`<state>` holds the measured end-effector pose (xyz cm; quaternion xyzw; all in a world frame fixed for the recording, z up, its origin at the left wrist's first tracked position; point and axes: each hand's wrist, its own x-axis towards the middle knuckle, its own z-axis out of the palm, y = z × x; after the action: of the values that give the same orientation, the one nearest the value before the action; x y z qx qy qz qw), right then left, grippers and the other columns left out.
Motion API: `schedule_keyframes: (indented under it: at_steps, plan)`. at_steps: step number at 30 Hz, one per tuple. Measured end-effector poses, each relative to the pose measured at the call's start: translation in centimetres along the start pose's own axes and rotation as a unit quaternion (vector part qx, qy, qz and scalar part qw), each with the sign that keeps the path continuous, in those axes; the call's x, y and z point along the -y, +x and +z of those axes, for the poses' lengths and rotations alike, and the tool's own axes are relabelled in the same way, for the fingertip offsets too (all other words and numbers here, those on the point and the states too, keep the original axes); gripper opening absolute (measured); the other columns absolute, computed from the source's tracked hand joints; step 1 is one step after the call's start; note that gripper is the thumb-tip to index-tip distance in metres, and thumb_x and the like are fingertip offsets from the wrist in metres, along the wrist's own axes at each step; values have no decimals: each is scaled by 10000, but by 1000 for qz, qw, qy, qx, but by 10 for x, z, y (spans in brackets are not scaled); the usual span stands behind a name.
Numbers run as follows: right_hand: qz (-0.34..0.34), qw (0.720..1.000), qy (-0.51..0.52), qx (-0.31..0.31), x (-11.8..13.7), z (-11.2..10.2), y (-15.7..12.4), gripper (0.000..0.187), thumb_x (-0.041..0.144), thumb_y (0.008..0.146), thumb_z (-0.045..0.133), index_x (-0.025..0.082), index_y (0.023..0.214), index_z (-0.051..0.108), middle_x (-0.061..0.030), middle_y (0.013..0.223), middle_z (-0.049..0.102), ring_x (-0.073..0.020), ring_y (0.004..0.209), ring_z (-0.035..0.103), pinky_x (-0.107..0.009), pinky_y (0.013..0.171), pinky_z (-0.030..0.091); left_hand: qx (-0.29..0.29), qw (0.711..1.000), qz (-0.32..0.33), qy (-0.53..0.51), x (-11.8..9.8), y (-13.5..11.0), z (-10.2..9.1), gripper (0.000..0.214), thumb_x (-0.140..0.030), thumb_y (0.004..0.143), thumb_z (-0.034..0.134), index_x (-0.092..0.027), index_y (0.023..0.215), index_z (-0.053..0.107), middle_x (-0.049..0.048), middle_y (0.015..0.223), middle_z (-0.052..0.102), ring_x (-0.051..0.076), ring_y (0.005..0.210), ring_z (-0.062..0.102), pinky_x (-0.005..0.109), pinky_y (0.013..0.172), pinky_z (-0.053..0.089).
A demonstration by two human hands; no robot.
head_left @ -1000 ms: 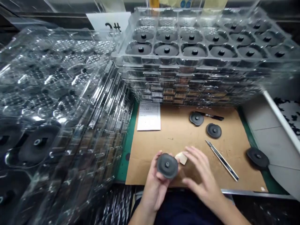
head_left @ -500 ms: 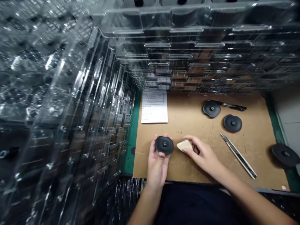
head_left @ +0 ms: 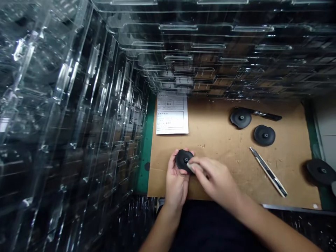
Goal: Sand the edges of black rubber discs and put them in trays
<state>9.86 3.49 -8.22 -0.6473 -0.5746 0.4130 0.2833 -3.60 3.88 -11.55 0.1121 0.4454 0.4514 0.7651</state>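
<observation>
My left hand [head_left: 177, 176] is closed around the edge of a black round disc [head_left: 181, 159] with a small raised hub at its centre. The disc faces up toward me, above the cardboard. My right hand [head_left: 216, 175] is closed on a pale, cream-coloured pad [head_left: 193, 167], pressed against the right side of the disc's face near the hub. Fingers cover most of the pad, and what it is made of cannot be made out. The lower right edge of the disc is hidden behind my right fingers.
Cardboard [head_left: 217, 140] covers the green work surface. On it lie a printed sheet [head_left: 172, 122], two more black discs [head_left: 240, 118], a black pen [head_left: 267, 114] and a utility knife [head_left: 269, 171]. Another disc [head_left: 321, 171] sits far right. Stacked clear plastic trays [head_left: 105, 105] wall the left and back.
My right hand has moved left, bringing the pale pad from beside the disc onto its face. My left hand still holds the disc, now slightly turned. The camera view has shifted a little.
</observation>
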Motion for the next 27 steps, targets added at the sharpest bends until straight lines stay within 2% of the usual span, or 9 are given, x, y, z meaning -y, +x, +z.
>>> schedule_keyframes:
  at_steps: [3, 5, 8, 12, 14, 18, 22, 25, 27]
  plan:
    - [12, 1000, -2, 17, -2, -2, 1, 165, 229, 883, 497, 227, 968, 639, 11, 871, 702, -124, 675, 624, -229, 613, 468, 11, 1000, 3, 5, 0, 1, 0, 565, -289, 656, 776, -302, 1161, 523, 67, 1250, 570, 263, 1189, 525, 407, 1023, 390]
    - [25, 999, -23, -2, -2, -3, 1, 164, 219, 881, 496, 210, 954, 642, -4, 877, 704, -140, 720, 631, -244, 652, 471, 6, 1000, 15, 11, 0, 1, -1, 554, -285, 669, 767, -290, 1168, 526, 70, 1239, 579, 241, 1208, 507, 366, 1018, 398]
    - [-8, 1000, -17, 0, 0, -2, 0, 184, 194, 884, 479, 205, 988, 630, -15, 951, 695, -149, 854, 631, -252, 756, 471, 17, 1000, 4, 3, 0, 1, -1, 529, -278, 704, 739, -308, 1181, 512, 62, 1246, 574, 242, 1181, 533, 382, 1005, 413]
    - [-12, 1000, -4, -11, 1, 1, -1, 180, 217, 889, 471, 218, 949, 640, 3, 868, 699, -129, 756, 639, -226, 672, 481, 32, 999, 12, 8, 1, 1, -3, 558, -278, 689, 752, -310, 1192, 513, 65, 1273, 563, 229, 1199, 518, 356, 1004, 411]
    - [-7, 999, -15, -33, 0, 3, -3, 186, 215, 886, 464, 201, 941, 642, -22, 875, 699, -147, 768, 639, -249, 687, 484, 31, 999, 24, 15, 1, 1, -5, 554, -290, 693, 748, -304, 1195, 515, 65, 1266, 568, 218, 1211, 507, 334, 1004, 410]
    - [-39, 999, 6, -17, -4, -1, -4, 178, 205, 876, 493, 212, 969, 645, -16, 928, 702, -135, 803, 642, -231, 705, 484, 60, 998, 3, 24, -1, 1, -6, 592, -319, 684, 748, -301, 1219, 494, 70, 1271, 558, 236, 1162, 552, 331, 966, 444]
    - [8, 996, -12, -89, -6, -22, -3, 163, 232, 877, 497, 187, 921, 648, -30, 849, 695, -158, 761, 631, -267, 693, 483, 83, 995, -14, 54, -6, -5, 2, 746, -339, 616, 790, -274, 1281, 457, 100, 1266, 564, 236, 1126, 576, 266, 899, 478]
    - [-57, 988, 4, -143, 16, -30, -17, 206, 215, 888, 477, 188, 1049, 603, -50, 957, 661, -160, 866, 608, -285, 788, 478, 90, 992, -46, 74, -11, -17, 11, 715, -394, 599, 791, -242, 1243, 520, 98, 1249, 581, 250, 1113, 577, 306, 927, 474]
    - [-122, 986, 35, -106, 35, -32, -31, 222, 174, 891, 455, 190, 1061, 597, -46, 947, 648, -145, 857, 601, -270, 786, 483, 92, 989, -78, 82, -15, -26, 18, 668, -368, 602, 799, -249, 1213, 556, 78, 1216, 605, 248, 1098, 584, 325, 935, 475]
